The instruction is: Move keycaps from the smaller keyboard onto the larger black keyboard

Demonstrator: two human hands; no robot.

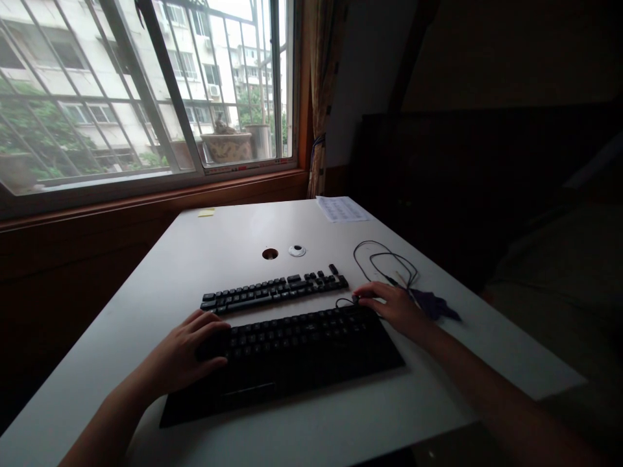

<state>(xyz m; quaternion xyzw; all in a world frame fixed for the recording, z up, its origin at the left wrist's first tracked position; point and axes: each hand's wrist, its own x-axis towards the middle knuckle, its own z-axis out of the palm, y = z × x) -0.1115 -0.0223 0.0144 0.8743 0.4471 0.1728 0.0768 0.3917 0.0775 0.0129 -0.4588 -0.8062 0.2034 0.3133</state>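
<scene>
A black keyboard (292,363) lies on the white table, its key rows thinning into bare dark surface toward the front. My left hand (197,347) grips its left end, fingers bent over the far side and thumb nearer me. At the far right corner, my right hand (389,305) pinches a small black keycap (355,299) between thumb and fingertips. Behind the keyboard, loose black keycaps (272,290) stand in rows, with a few set apart at their right end. A thin black cable (344,300) loops beside my right fingertips.
To the right, the coiled cable (377,243) lies near a dark purple cloth (435,306). Farther back are a round hole (270,253) in the table (233,240), a white ring cover (297,250), printed papers (343,209) and a yellow note (206,212). A barred window stands beyond.
</scene>
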